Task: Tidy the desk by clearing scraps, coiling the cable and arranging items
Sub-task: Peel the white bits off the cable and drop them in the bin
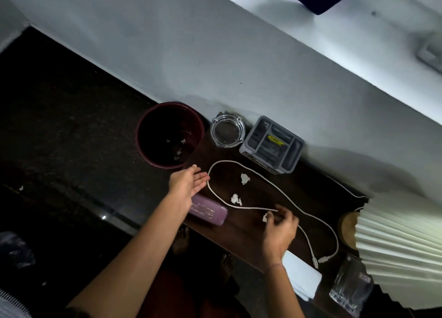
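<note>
White braided cable (248,171) loops on dark wood; right hand (278,224) pinches a crumpled scrap (265,217), left hand (189,182) flat, spread.

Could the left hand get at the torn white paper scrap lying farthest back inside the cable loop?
Probably yes. The open left hand hovers just outside the white cable loop, with only bare dark wooden desk and the low cable between it and the torn white paper scrap.
</note>
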Action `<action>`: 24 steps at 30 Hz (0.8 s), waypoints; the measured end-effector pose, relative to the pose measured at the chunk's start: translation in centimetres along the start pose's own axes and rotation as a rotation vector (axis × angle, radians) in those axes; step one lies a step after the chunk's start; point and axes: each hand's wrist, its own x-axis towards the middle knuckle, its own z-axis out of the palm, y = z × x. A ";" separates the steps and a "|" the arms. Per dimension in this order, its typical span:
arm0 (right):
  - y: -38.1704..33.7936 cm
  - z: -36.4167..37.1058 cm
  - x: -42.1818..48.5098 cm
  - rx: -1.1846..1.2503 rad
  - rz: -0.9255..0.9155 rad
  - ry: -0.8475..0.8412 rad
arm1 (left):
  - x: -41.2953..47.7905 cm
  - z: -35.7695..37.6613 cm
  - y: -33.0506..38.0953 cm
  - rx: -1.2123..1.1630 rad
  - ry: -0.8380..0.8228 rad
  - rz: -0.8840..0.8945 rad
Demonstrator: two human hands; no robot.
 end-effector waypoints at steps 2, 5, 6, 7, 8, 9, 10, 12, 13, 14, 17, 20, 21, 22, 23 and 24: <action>0.7 -0.1 0.1 -0.066 -0.029 -0.068 | -0.5 0.6 -1.0 0.017 -0.015 0.004; 1.3 0.4 0.2 -0.172 -0.087 -0.160 | -1.0 1.1 -2.1 0.035 -0.019 0.003; 1.4 0.6 0.3 -0.207 -0.114 -0.174 | -1.1 1.2 -2.4 0.040 -0.016 0.001; 1.6 0.7 0.4 -0.245 -0.135 -0.181 | -1.2 1.4 -2.6 0.045 -0.012 -0.003; 1.8 0.8 0.6 -0.275 -0.146 -0.186 | -1.4 1.5 -2.8 0.050 -0.009 -0.006; 2.0 0.9 0.8 -0.293 -0.148 -0.189 | -1.5 1.5 -3.0 0.052 -0.005 -0.008; 2.3 0.8 1.0 -0.295 -0.141 -0.191 | -1.7 1.6 -3.1 0.053 -0.001 -0.010; 2.7 0.3 1.2 -0.233 -0.107 -0.192 | -2.0 1.8 -3.5 0.060 0.008 -0.018; 2.6 0.0 1.2 -0.172 -0.080 -0.188 | -2.2 2.0 -3.6 0.068 0.010 -0.023; 2.4 -0.3 1.1 -0.096 -0.052 -0.181 | -2.3 2.1 -3.8 0.080 0.009 -0.030; 0.7 -0.8 0.2 0.141 -0.023 -0.183 | -3.0 2.5 -4.7 0.123 -0.024 -0.063; -1.9 -0.5 -1.0 0.366 -0.082 -0.231 | -3.9 3.1 -5.4 0.146 -0.107 -0.123; -2.7 -0.3 -1.3 0.430 -0.099 -0.257 | -4.1 3.3 -5.4 0.136 -0.128 -0.135; -3.4 0.0 -1.6 0.473 -0.111 -0.289 | -4.2 3.4 -5.4 0.115 -0.142 -0.139; -4.0 0.3 -1.7 0.496 -0.121 -0.323 | -4.2 3.5 -5.3 0.090 -0.146 -0.130; -4.4 0.7 -1.9 0.506 -0.136 -0.353 | -4.2 3.4 -5.2 0.070 -0.142 -0.110</action>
